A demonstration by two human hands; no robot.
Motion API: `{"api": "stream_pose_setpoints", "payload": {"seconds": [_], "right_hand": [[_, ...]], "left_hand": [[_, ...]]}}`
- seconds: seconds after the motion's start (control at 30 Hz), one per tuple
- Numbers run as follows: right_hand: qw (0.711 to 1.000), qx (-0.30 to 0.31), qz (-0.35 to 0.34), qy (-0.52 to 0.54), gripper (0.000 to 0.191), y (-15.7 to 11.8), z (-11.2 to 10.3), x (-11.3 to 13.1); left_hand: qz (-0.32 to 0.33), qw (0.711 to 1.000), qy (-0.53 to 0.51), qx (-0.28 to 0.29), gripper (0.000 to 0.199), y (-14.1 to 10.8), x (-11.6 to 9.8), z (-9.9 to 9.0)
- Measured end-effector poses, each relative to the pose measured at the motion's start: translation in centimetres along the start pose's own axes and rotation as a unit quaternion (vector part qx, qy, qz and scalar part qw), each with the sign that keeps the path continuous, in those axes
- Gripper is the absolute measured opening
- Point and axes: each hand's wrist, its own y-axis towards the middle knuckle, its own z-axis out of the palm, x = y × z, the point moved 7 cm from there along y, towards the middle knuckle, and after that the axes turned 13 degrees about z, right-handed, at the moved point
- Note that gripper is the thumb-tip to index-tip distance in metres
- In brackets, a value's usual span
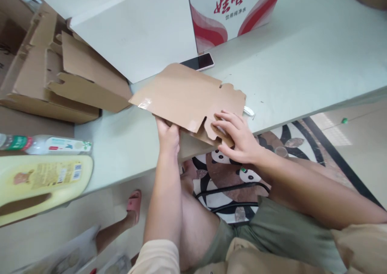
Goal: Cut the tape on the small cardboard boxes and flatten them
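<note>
A brown cardboard box [184, 94], partly folded, lies tilted over the near side of the pale table, with notched tabs at its right end. My left hand [168, 135] grips its near lower edge; the fingers go under the cardboard and are hidden there. At the right end, my right hand [236, 135] lies with fingers spread over a small notched flap [212, 129]. Behind the box, a phone [205, 61] with a dark screen is partly covered. A small silvery piece [248, 111] pokes out by the right tabs.
Folded cardboard boxes [87, 72] stand at the left. Beyond are a white box [136, 28] and a red-and-white carton [232, 16]. A plastic bottle [39, 144] and a yellow jug [45, 181] lie at the near left. The table's edge [290, 119] runs past my right hand.
</note>
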Motion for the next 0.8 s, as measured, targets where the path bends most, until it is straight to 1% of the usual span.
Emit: {"api": "stream_pose_setpoints", "payload": {"seconds": [0.1, 0.17, 0.23, 0.3, 0.37, 0.43, 0.47, 0.53, 0.63, 0.73, 0.8], "right_hand": [[0.998, -0.056, 0.011, -0.006, 0.047, 0.1, -0.6, 0.0], [0.995, -0.095, 0.015, -0.020, 0.044, 0.2, -1.4, -0.1], [0.992, -0.119, 0.030, -0.025, 0.041, 0.4, -2.5, -0.4], [0.986, -0.150, 0.066, -0.025, 0.038, 0.6, -4.0, -1.3], [0.973, -0.196, 0.117, -0.023, 0.036, 0.6, -5.6, -2.5], [0.958, -0.236, 0.164, -0.012, 0.038, 0.6, -6.9, -3.8], [0.953, -0.248, 0.176, 0.001, 0.040, 0.7, -7.2, -4.3], [0.949, -0.255, 0.182, 0.036, 0.044, 0.8, -7.4, -4.9], [0.955, -0.220, 0.185, 0.075, 0.044, 1.1, -6.6, -5.0], [0.961, -0.181, 0.193, 0.078, 0.050, 1.0, -5.9, -4.8], [0.960, -0.186, 0.195, 0.072, 0.054, 1.0, -5.9, -4.9]], "left_hand": [[0.034, 0.999, 0.033, 0.021, 0.074, -0.1, -0.1, 0.3], [0.043, 0.998, 0.046, 0.032, 0.070, -0.1, -0.1, 0.3], [0.050, 0.997, 0.053, 0.031, 0.067, -0.1, -0.2, 0.1], [0.056, 0.996, 0.063, 0.028, 0.067, 0.1, -0.4, -0.2], [0.056, 0.995, 0.073, 0.033, 0.068, 0.2, -0.6, -0.3], [0.055, 0.995, 0.066, 0.039, 0.068, 0.3, -0.7, -0.2], [0.055, 0.996, 0.058, 0.043, 0.068, 0.2, -0.7, -0.2], [0.053, 0.996, 0.039, 0.052, 0.068, 0.1, -0.5, 0.0], [0.031, 0.997, 0.015, 0.066, 0.068, -0.2, 0.3, 0.2], [0.019, 0.997, 0.003, 0.078, 0.067, -0.4, 0.6, 0.3], [0.023, 0.997, 0.000, 0.079, 0.068, -0.3, 0.3, 0.4]]}}
